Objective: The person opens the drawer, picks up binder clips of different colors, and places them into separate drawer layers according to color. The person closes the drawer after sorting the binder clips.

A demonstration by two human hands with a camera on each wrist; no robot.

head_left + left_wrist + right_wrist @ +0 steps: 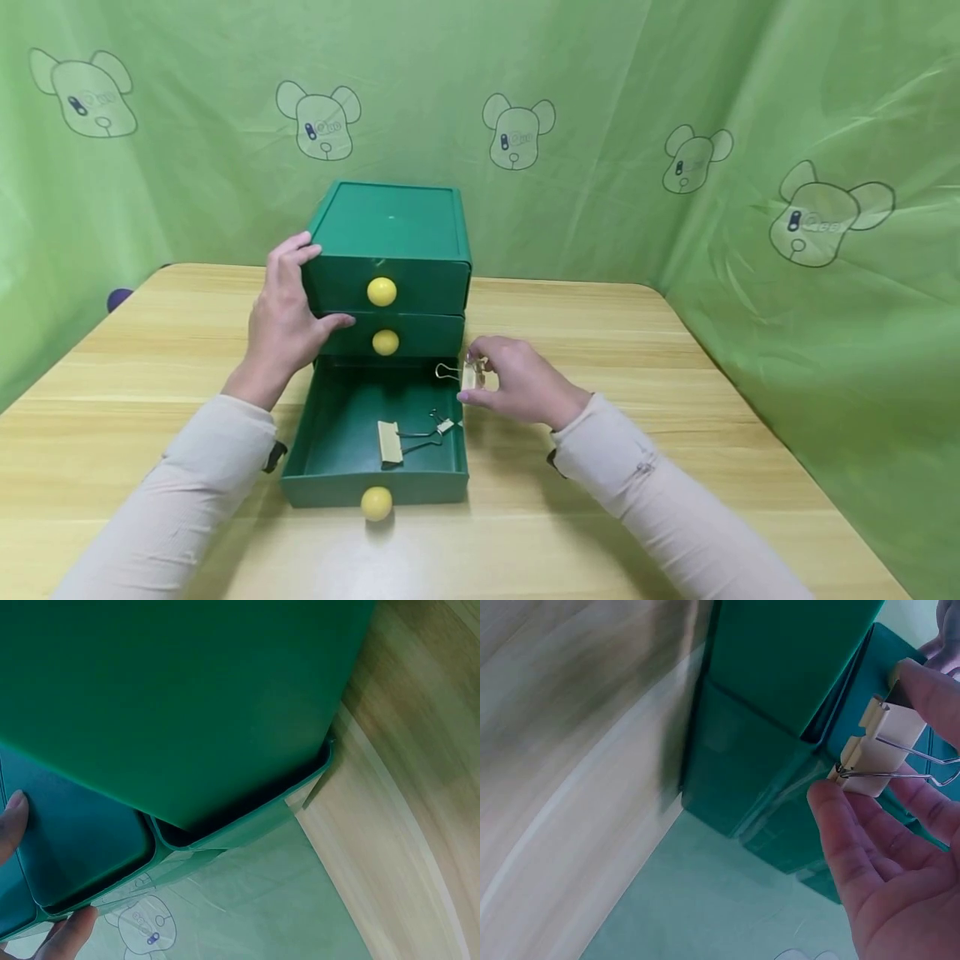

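A green drawer box (390, 221) with yellow ball knobs stands on the table, its bottom drawer (330, 425) pulled out. My left hand (283, 304) rests against the box's left side, fingers at the upper edge and thumb lying across the middle drawer front. My right hand (521, 379) pinches a cream binder clip (472, 375) by its ends between thumb and fingers, at the right rim of the open drawer. In the right wrist view that clip (889, 742) shows its wire handles. Inside the drawer lie a large cream binder clip (390, 443) and a small one (445, 426).
The upper two drawers are closed, with knobs (382, 292) facing front. Wooden tabletop (600, 500) extends on both sides of the box. Behind it hangs a green curtain (585, 200) printed with bear heads. Part of a purple object (118, 298) shows past the table's left edge.
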